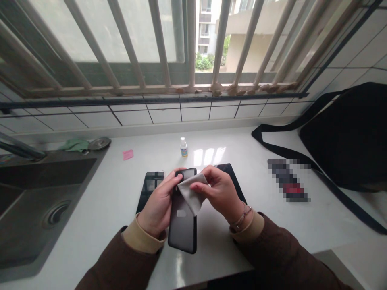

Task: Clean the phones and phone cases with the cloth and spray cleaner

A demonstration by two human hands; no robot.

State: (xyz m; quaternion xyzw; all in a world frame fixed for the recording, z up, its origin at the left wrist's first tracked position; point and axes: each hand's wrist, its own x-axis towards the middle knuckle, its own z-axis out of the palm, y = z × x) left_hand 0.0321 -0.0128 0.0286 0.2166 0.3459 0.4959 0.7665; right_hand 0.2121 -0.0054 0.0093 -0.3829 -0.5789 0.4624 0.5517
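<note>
Two grips closed: left hand (159, 203) on a black smartphone (182, 229), right hand (219, 193) pinching a grey cloth (192, 193), bottle label (184, 151) unreadable

A dark oblong object with a red patch (288, 180) on the white counter (260, 229) is pixelated past identifying. The label on the small white-capped bottle (184, 148) is too small to read. A grey cloth (192, 193) and the left hand (159, 203) hide part of a black smartphone (182, 229). The picture's right edge cuts off a black fabric bag (341, 137); its left edge cuts off a steel sink (36, 193).
</note>
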